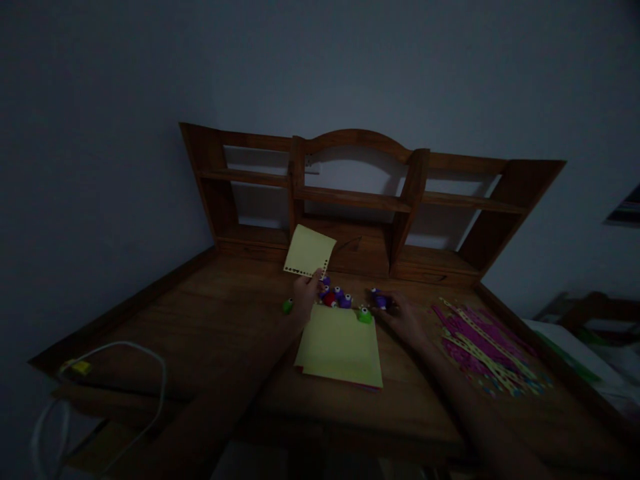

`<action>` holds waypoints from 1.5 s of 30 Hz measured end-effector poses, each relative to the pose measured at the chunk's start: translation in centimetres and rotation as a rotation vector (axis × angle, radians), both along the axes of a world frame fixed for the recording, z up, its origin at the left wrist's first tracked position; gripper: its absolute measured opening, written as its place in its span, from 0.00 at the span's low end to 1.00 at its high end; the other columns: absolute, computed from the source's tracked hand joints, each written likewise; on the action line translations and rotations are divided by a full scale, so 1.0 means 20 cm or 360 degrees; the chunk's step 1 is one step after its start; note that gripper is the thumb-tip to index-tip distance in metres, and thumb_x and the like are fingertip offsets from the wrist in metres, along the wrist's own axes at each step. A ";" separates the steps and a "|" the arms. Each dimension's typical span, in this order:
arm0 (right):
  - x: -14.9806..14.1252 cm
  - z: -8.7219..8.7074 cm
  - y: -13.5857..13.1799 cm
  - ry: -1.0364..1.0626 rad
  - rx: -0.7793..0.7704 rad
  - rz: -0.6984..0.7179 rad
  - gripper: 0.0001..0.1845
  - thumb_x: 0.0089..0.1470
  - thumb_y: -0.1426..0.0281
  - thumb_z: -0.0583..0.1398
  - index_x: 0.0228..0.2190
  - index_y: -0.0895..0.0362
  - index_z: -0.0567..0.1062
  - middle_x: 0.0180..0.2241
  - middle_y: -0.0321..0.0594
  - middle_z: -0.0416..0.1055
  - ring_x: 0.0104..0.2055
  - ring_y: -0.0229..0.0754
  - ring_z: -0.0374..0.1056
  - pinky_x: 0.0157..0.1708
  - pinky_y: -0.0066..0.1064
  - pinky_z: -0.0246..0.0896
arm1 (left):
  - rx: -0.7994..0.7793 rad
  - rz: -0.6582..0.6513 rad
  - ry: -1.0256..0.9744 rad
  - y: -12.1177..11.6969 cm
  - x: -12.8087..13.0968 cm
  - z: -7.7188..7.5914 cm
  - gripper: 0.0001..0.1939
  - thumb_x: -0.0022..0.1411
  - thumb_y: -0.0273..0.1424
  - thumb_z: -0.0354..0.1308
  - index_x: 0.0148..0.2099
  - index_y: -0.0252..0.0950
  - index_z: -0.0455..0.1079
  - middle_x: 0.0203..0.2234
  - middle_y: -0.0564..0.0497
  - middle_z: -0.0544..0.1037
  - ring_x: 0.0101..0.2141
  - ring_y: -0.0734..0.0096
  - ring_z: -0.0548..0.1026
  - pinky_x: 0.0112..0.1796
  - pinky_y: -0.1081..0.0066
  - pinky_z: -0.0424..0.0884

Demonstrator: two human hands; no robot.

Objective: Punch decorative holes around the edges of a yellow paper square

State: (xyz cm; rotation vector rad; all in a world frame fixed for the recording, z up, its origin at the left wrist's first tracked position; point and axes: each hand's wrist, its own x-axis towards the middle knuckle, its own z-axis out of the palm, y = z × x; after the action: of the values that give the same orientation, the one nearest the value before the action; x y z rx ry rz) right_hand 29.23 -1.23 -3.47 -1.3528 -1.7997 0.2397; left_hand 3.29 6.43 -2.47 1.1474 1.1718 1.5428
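My left hand point(306, 293) is closed on the lower edge of a yellow paper sheet point(311, 249), pinching it up off the desk. Small holes run along the sheet's bottom and lower right edges. My right hand point(401, 315) has its fingers curled round a small purple craft punch point(381, 303). Between the hands sit several more purple punches point(346, 301) and a red punch point(329, 299). One green punch point(365, 315) rests at the top edge of a stack of yellow paper point(343, 345). Another green punch point(287, 306) stands left of my left hand, partly hidden.
Pink and yellow punched paper strips point(483, 333) lie heaped on the right with tiny cut-out bits. A wooden shelf unit point(355, 193) stands along the back of the desk point(220, 320). A white cable point(163, 373) loops at the front left.
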 end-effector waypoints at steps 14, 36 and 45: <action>-0.05 0.05 -0.05 -0.0312 0.0124 -0.0003 0.15 0.55 0.64 0.58 0.45 0.53 0.75 0.44 0.45 0.73 0.48 0.50 0.67 0.49 0.43 0.61 | 0.0145 0.0146 -0.0148 0.04 -0.05 0.01 0.27 0.58 0.55 0.51 0.24 0.35 0.63 0.14 0.54 0.68 0.17 0.74 0.68 0.22 0.74 0.64; -0.84 0.34 0.26 -0.1198 -0.0280 0.0125 0.11 0.53 0.66 0.61 0.37 0.57 0.78 0.38 0.50 0.78 0.40 0.50 0.74 0.36 0.30 0.61 | 0.0083 0.0131 -0.0482 0.12 -0.07 0.03 0.30 0.55 0.57 0.52 0.28 0.32 0.68 0.10 0.57 0.64 0.13 0.77 0.62 0.18 0.76 0.58; -0.71 0.41 0.34 -0.0574 -0.0066 -0.0308 0.22 0.56 0.53 0.57 0.28 0.59 0.78 0.27 0.48 0.77 0.30 0.47 0.73 0.28 0.28 0.57 | 0.0062 0.0112 -0.0466 0.14 -0.07 0.01 0.32 0.51 0.60 0.53 0.29 0.31 0.69 0.10 0.55 0.65 0.13 0.75 0.63 0.18 0.75 0.57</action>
State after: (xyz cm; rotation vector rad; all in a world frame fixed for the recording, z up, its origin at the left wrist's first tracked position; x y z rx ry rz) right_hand 15.11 5.51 4.74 -1.6699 -1.9434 -0.0778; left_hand 1.94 9.15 -2.31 0.8757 0.9969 1.7273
